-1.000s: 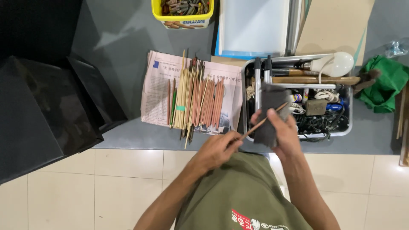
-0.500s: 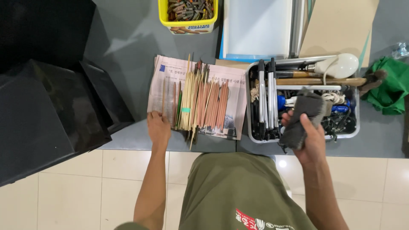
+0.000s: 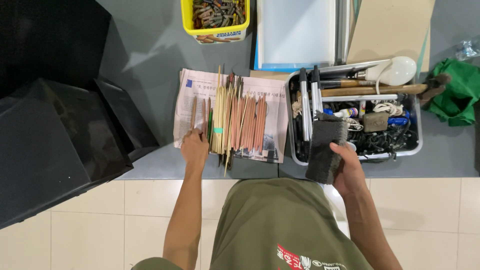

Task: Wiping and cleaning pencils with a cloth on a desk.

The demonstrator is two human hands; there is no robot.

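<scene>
My left hand (image 3: 195, 147) rests fingers-down on the near ends of the leftmost thin brown sticks (image 3: 199, 114). These lie beside a wide row of wooden sticks (image 3: 240, 120) spread on a sheet of newspaper (image 3: 274, 117). The fingers hide whether they grip a stick. My right hand (image 3: 348, 169) holds a dark grey folded cloth (image 3: 324, 150) upright at the table's near edge. The cloth is in front of a metal tray (image 3: 418, 131).
The tray holds tools, cables, a wooden-handled hammer (image 3: 370, 91) and a light bulb (image 3: 402, 70). A yellow tub (image 3: 215, 34) of small pieces, a white board (image 3: 295, 30) and cardboard (image 3: 392, 27) lie behind. Black boxes (image 3: 60, 135) stand left, a green cloth (image 3: 457, 97) right.
One second ago my left hand held a stick against the cloth. It then laid the stick on the newspaper's left side and has shifted slightly right. My right hand lowered the cloth toward me.
</scene>
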